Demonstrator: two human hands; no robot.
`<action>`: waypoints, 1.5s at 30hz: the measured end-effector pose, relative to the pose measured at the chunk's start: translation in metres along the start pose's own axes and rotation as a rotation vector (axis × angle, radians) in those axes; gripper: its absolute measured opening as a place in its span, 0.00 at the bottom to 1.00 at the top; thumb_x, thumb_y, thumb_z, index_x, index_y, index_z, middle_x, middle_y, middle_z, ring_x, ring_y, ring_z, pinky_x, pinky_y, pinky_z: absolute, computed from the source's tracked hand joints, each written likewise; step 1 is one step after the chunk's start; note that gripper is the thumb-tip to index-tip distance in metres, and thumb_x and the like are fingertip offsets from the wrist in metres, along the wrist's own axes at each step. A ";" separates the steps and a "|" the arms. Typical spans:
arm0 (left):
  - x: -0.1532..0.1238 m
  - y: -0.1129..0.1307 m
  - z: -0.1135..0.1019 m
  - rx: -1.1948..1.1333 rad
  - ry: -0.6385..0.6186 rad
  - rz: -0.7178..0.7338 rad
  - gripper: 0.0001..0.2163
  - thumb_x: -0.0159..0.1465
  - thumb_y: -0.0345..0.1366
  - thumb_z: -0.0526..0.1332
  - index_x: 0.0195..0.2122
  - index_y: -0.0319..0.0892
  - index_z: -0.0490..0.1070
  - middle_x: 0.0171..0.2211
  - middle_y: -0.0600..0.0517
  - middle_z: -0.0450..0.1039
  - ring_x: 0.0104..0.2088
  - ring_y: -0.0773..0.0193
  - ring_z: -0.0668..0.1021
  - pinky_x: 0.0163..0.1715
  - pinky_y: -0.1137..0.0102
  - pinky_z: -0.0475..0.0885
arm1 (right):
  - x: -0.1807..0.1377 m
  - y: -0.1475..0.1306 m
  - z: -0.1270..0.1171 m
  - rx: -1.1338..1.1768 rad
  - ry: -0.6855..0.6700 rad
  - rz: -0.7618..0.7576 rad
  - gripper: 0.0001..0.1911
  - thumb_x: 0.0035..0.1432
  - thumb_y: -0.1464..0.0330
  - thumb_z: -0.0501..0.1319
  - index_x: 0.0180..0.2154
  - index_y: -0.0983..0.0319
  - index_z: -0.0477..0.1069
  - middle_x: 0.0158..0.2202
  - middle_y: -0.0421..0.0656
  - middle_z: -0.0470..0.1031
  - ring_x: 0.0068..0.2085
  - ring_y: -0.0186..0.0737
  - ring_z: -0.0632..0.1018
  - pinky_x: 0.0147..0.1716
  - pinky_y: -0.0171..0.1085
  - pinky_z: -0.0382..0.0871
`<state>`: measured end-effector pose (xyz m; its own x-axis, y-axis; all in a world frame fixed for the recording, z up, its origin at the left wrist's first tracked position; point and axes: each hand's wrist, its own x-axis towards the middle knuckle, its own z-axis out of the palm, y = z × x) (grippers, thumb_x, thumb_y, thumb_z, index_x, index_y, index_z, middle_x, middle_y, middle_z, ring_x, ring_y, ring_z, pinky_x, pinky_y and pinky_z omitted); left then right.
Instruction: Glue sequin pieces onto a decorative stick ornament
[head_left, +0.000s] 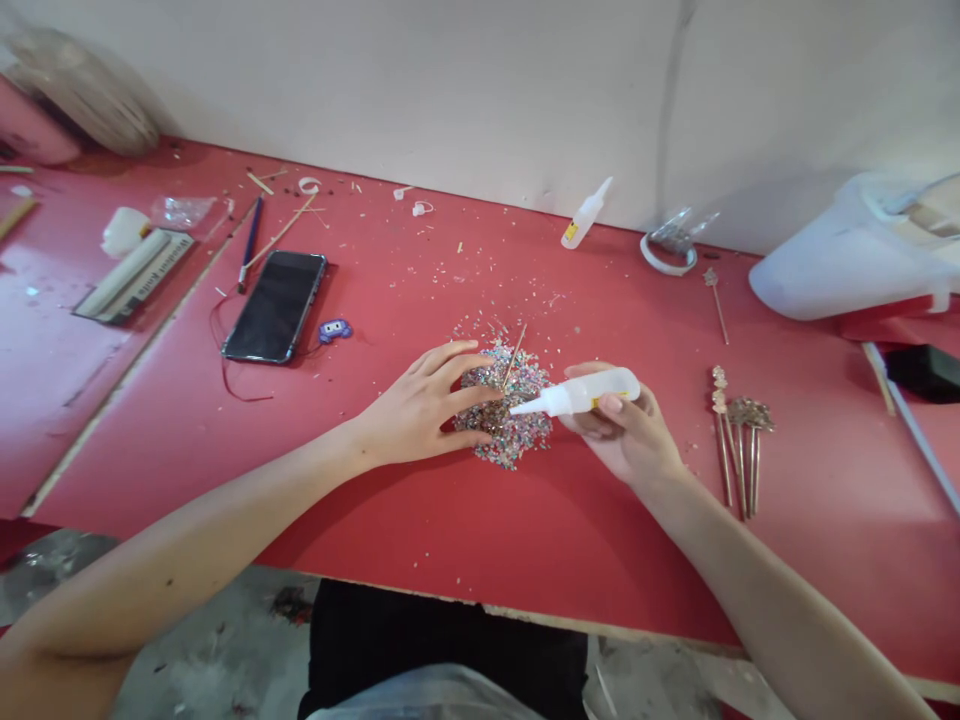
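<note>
A pile of small, shiny multicoloured chips [517,445] lies on the red table. My left hand [424,405] reaches over its left side with fingers spread, the fingertips at a brownish piece [491,415] within the chips, its shape unclear. A thin stick [515,352] pokes up from the far side of the pile. My right hand [626,430] is closed around a white squeeze glue bottle [600,390] with a yellow label. The bottle lies nearly level, its narrow nozzle pointing left over the middle of the pile.
Decorated hair sticks [739,450] lie to the right, near a white jug [832,250]. A second glue bottle [586,215] and a white ring-shaped lid [667,255] are by the wall. A phone [277,305], a purple charm [334,330] and a knife box [139,275] lie left.
</note>
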<state>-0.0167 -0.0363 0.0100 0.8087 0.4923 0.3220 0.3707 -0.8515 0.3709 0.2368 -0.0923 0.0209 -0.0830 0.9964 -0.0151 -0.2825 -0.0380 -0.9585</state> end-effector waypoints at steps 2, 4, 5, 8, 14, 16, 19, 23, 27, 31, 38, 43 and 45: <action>0.001 0.001 0.000 0.000 -0.001 -0.002 0.20 0.65 0.50 0.60 0.54 0.45 0.69 0.60 0.43 0.62 0.65 0.46 0.59 0.62 0.49 0.60 | -0.001 0.000 0.005 -0.023 0.007 0.026 0.14 0.51 0.59 0.69 0.39 0.59 0.78 0.16 0.30 0.54 0.17 0.25 0.50 0.18 0.32 0.46; 0.001 0.001 0.001 -0.004 0.001 -0.005 0.20 0.65 0.49 0.60 0.54 0.46 0.69 0.61 0.43 0.61 0.65 0.46 0.58 0.62 0.49 0.60 | -0.004 0.002 0.007 -0.094 0.025 0.056 0.14 0.51 0.60 0.69 0.39 0.59 0.78 0.17 0.32 0.58 0.18 0.25 0.52 0.18 0.32 0.46; 0.001 0.001 0.001 -0.006 0.002 -0.008 0.20 0.65 0.49 0.61 0.54 0.46 0.69 0.61 0.43 0.61 0.65 0.46 0.58 0.62 0.49 0.60 | -0.005 0.003 0.007 -0.132 0.032 0.068 0.14 0.51 0.60 0.69 0.39 0.59 0.77 0.18 0.33 0.60 0.18 0.26 0.53 0.17 0.32 0.47; 0.000 0.001 0.002 -0.019 0.007 -0.014 0.19 0.65 0.48 0.61 0.54 0.47 0.69 0.61 0.43 0.61 0.65 0.47 0.58 0.62 0.48 0.61 | -0.010 0.006 0.007 -0.175 0.019 0.069 0.15 0.52 0.59 0.69 0.40 0.58 0.75 0.20 0.34 0.64 0.18 0.25 0.55 0.16 0.32 0.49; -0.001 0.000 0.004 -0.012 0.015 -0.018 0.17 0.65 0.45 0.61 0.54 0.47 0.69 0.61 0.44 0.62 0.65 0.47 0.58 0.61 0.48 0.61 | -0.009 -0.001 0.009 0.060 -0.149 0.124 0.18 0.53 0.53 0.66 0.42 0.53 0.69 0.15 0.26 0.50 0.13 0.24 0.48 0.14 0.30 0.46; -0.001 0.000 0.004 -0.007 0.013 -0.015 0.17 0.65 0.45 0.61 0.54 0.46 0.70 0.61 0.44 0.62 0.65 0.47 0.58 0.61 0.48 0.61 | -0.006 -0.005 0.010 0.116 -0.174 0.170 0.18 0.53 0.52 0.65 0.41 0.53 0.69 0.13 0.25 0.47 0.12 0.24 0.47 0.14 0.30 0.45; 0.001 0.000 0.002 -0.036 0.035 -0.004 0.16 0.65 0.44 0.61 0.52 0.46 0.70 0.60 0.44 0.63 0.65 0.48 0.59 0.61 0.49 0.62 | -0.002 -0.007 0.012 0.170 -0.161 0.258 0.17 0.57 0.50 0.61 0.38 0.56 0.71 0.10 0.25 0.44 0.10 0.23 0.45 0.14 0.30 0.43; 0.004 0.005 -0.003 -0.111 0.178 0.057 0.11 0.66 0.42 0.61 0.47 0.45 0.72 0.49 0.47 0.74 0.56 0.57 0.72 0.59 0.56 0.66 | -0.001 -0.006 0.016 0.165 -0.101 0.356 0.21 0.60 0.49 0.58 0.28 0.60 0.70 0.08 0.27 0.46 0.09 0.23 0.45 0.12 0.30 0.40; 0.005 0.017 -0.005 -0.161 0.312 0.123 0.07 0.64 0.40 0.64 0.40 0.44 0.71 0.36 0.53 0.78 0.42 0.64 0.78 0.54 0.62 0.70 | -0.006 -0.004 0.021 0.173 -0.056 0.401 0.22 0.60 0.50 0.59 0.27 0.61 0.68 0.10 0.29 0.53 0.10 0.23 0.51 0.11 0.29 0.43; 0.006 0.024 -0.003 -0.215 0.365 0.088 0.04 0.66 0.37 0.62 0.36 0.44 0.71 0.32 0.54 0.77 0.37 0.67 0.78 0.49 0.64 0.72 | -0.009 -0.002 0.024 0.149 -0.038 0.390 0.22 0.60 0.50 0.59 0.29 0.62 0.69 0.12 0.30 0.57 0.11 0.24 0.55 0.10 0.28 0.42; 0.005 0.023 -0.002 -0.362 0.359 0.035 0.02 0.66 0.33 0.62 0.36 0.41 0.72 0.32 0.51 0.77 0.36 0.65 0.77 0.45 0.65 0.72 | -0.008 0.004 0.025 0.128 -0.003 0.297 0.20 0.59 0.51 0.61 0.31 0.62 0.70 0.18 0.34 0.65 0.15 0.24 0.61 0.12 0.27 0.47; 0.005 0.020 -0.002 -0.486 0.314 0.025 0.02 0.67 0.32 0.61 0.36 0.40 0.72 0.31 0.51 0.76 0.35 0.65 0.77 0.41 0.67 0.73 | -0.008 0.006 0.024 0.138 0.003 0.246 0.18 0.59 0.52 0.62 0.35 0.62 0.72 0.19 0.34 0.65 0.16 0.24 0.62 0.13 0.27 0.49; 0.005 0.020 -0.002 -0.519 0.306 0.030 0.02 0.67 0.32 0.61 0.37 0.40 0.72 0.31 0.50 0.76 0.35 0.65 0.77 0.39 0.67 0.73 | -0.009 0.006 0.024 0.138 0.001 0.236 0.18 0.59 0.52 0.62 0.35 0.62 0.72 0.19 0.34 0.65 0.16 0.24 0.62 0.13 0.27 0.49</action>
<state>-0.0062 -0.0503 0.0213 0.6188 0.5648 0.5460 0.0165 -0.7042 0.7098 0.2127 -0.1030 0.0218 -0.1606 0.9590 -0.2336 -0.3831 -0.2787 -0.8806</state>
